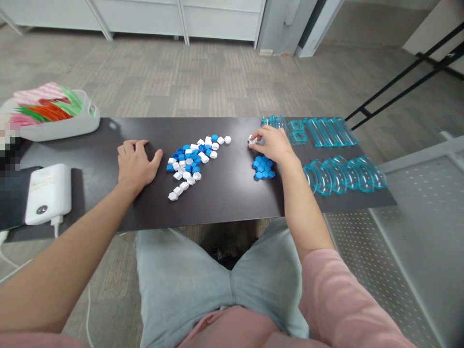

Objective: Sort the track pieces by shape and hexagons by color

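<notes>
My left hand (136, 162) rests on the dark table (224, 203), fingers curled under, left of a loose heap of blue and white hexagon pieces (192, 162). My right hand (271, 144) pinches a white hexagon piece (252, 140) at its fingertips. Just below that hand lies a tight cluster of blue hexagon pieces (264, 168), fitted together on the table.
Clear blue plastic parts lie at the right: straight ones (328, 131) at the back, curved ones (344, 175) nearer me. A white tray (54, 126) of coloured strips stands at the far left. A white power bank (47, 193) with a cable lies at the near left.
</notes>
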Available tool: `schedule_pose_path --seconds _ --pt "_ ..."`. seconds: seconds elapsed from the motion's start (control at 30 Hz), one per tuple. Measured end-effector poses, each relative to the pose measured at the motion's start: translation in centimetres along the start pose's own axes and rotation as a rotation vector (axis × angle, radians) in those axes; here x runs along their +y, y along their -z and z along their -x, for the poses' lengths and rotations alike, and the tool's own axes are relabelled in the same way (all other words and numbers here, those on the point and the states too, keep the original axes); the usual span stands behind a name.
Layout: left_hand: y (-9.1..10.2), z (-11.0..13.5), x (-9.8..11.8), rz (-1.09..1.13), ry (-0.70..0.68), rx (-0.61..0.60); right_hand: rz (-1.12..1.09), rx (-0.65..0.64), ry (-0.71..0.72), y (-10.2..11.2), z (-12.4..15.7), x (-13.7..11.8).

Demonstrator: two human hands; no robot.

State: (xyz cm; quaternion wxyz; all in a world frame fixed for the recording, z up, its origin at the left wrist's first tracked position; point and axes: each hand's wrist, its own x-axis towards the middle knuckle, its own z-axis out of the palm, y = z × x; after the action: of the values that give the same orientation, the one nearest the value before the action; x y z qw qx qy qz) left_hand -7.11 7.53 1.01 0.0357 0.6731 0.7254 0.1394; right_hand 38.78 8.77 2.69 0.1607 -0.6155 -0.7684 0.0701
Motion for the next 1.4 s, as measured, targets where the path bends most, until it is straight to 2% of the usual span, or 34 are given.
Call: schedule_pose_path --seconds 0.2,0.33,0.47,0.57,0.8,1.03,1.17,1.3,1.4 --pt "0.0 0.1 0.1 0.013 0.003 0.006 0.008 0.012 0.053 -0.4 0.1 -0.1" --pt "-0.1 0.0 0.0 0.017 0.006 -0.001 0.043 0.027 0.144 -1.4 0.1 -2.4" --pt "-0.4 -0.2 -0.3 0.042 0.006 0.020 0.083 -0.019 0.215 -2.3 0.2 -5.0" --pt "-0.5 -0.3 -0.5 0.030 -0.001 0.011 0.087 -0.052 0.250 -2.4 0.3 -6.0" --pt "-0.3 -0.2 -0.2 -0.004 0.007 -0.004 0.055 -0.013 0.219 -2.5 -0.2 -6.9" --pt "-0.3 -0.2 -0.4 0.011 0.015 0.006 0.012 -0.073 0.232 -2.3 -0.5 -7.5" --pt "-0.3 0.0 -0.5 0.039 0.006 0.026 -0.132 -0.053 0.228 -1.3 -0.1 -7.0" --pt "-0.2 0.1 -0.4 0.050 0.009 0.018 -0.268 0.116 0.098 0.1 -0.2 -4.6" --pt "-0.1 0.1 -0.3 0.054 0.016 0.017 -0.281 0.257 0.022 1.0 -0.4 -2.3"
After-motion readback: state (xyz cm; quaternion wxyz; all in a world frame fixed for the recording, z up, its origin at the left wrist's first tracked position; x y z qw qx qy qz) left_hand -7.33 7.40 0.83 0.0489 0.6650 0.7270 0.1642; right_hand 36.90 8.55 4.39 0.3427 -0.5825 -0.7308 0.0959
